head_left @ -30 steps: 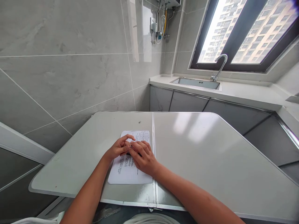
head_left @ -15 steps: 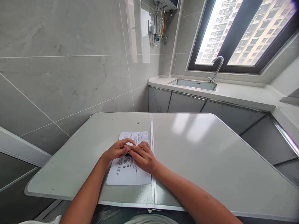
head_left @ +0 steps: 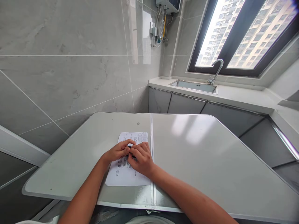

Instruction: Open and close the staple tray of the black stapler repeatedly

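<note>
Over a printed sheet of paper (head_left: 126, 178), my two hands meet with fingers closed around one small dark object (head_left: 130, 147). My left hand (head_left: 119, 150) grips it from the left, thumb and fingertips pressed in. From the right, my right hand (head_left: 141, 158) wraps over it with bent fingers. Most of the object is hidden by the fingers, so its kind cannot be made out. The paper lies flat on the table, rows of dark print showing beside and below my hands.
A tiny metallic-looking piece (head_left: 138, 123) lies beyond the paper. The pale table (head_left: 198, 174) has a metal seam (head_left: 151, 124) down its middle. Behind it are a counter (head_left: 243, 95) with a sink (head_left: 196, 86) and faucet (head_left: 217, 70). A tiled wall (head_left: 70, 84) stands left.
My right hand's fingers and thumb have shifted slightly on the small dark object. My left hand stays nearly the same. The view has moved a little.
</note>
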`<state>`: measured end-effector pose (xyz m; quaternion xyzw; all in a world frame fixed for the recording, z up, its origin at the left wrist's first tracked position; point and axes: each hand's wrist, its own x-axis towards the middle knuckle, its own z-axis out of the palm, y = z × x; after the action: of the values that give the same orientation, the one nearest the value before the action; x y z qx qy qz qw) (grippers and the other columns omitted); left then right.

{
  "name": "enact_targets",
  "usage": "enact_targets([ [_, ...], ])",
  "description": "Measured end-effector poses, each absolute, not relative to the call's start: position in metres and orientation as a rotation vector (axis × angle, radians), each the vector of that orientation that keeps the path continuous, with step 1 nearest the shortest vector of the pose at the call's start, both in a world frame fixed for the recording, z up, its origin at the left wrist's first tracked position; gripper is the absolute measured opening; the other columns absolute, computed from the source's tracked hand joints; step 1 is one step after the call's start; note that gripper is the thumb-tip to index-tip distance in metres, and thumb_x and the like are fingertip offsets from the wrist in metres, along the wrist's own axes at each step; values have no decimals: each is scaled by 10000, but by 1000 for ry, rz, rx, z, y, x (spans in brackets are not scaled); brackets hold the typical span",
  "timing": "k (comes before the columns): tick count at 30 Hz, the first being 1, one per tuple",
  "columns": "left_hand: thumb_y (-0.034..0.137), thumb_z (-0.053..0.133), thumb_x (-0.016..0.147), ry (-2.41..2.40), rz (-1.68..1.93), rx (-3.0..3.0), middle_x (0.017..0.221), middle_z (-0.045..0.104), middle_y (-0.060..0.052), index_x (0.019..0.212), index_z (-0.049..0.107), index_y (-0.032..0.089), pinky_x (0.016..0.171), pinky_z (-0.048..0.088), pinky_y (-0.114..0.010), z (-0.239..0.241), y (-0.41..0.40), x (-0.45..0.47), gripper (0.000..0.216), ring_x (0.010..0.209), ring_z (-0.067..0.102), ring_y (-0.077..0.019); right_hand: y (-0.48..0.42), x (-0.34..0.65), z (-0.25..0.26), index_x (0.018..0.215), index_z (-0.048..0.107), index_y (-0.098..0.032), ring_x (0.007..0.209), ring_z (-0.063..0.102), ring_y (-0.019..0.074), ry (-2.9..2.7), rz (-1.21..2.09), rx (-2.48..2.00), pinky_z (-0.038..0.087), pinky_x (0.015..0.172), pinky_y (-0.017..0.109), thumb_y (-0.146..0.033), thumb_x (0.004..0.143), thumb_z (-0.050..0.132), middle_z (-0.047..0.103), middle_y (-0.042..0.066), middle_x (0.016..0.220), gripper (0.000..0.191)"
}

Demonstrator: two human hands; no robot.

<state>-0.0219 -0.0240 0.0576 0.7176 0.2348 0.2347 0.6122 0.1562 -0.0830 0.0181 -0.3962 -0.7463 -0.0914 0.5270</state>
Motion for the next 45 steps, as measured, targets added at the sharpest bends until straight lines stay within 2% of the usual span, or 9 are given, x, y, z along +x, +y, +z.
enact_targets([
  [4,548,643,938,550,611,1630,556,388,66,1153,647,190,449,221,-215,55,-25,-22,418,475,251,-83,-84,155,21,895,659,-270,776,588,200,-1758,-183,-958,446,773,404,-143,887,626,736,2,850,132],
  [9,582,686,898,693,1097,1534,634,630,-7,1082,650,189,413,191,-214,50,-20,-21,436,421,247,-62,-70,178,24,894,672,-261,833,607,202,-1715,-178,-965,433,822,406,-146,916,640,760,10,932,122],
  [14,393,633,952,1186,1564,1487,571,542,18,824,604,211,534,371,-205,41,-2,-25,225,538,452,-116,-13,256,15,873,708,-238,907,608,232,-1664,-144,-1352,406,849,393,-188,934,591,762,44,943,141],
  [17,323,569,944,1606,1488,1680,573,524,32,769,581,214,556,359,-227,30,10,-32,206,550,456,-127,26,324,6,850,733,-229,919,607,233,-1634,-35,-1786,412,858,362,-209,893,586,760,49,943,154],
  [23,349,504,941,1887,1339,1705,568,513,42,689,507,212,549,302,-253,11,22,-40,287,538,417,-123,71,417,-12,818,756,-184,985,594,289,-1526,0,-2027,416,829,363,-179,843,568,742,130,909,189],
  [28,365,494,935,1856,1283,1668,555,506,48,694,515,212,550,301,-253,8,22,-39,286,533,417,-122,81,427,-23,866,769,-178,1086,563,291,-1545,23,-2029,426,878,361,-201,871,532,733,135,1087,239],
  [36,338,479,949,1926,1205,1746,580,529,36,708,537,217,560,310,-263,4,23,-40,275,549,438,-137,59,404,-7,924,740,-154,1076,561,300,-1530,64,-1976,443,886,385,-249,891,494,693,167,1125,266],
  [41,310,510,948,2049,928,1942,867,681,-60,924,672,216,744,440,-312,-8,31,-43,189,827,609,-227,11,324,-10,924,751,-218,866,633,207,-1783,305,-1791,481,774,296,-256,887,529,726,63,970,228],
  [45,375,529,966,2048,711,2140,1151,629,-148,1224,678,189,965,452,-428,-19,38,-43,352,1121,570,-330,-12,263,-9,1277,680,-236,1183,581,236,-1997,501,-1540,466,986,318,-299,908,586,666,71,1272,386],
])
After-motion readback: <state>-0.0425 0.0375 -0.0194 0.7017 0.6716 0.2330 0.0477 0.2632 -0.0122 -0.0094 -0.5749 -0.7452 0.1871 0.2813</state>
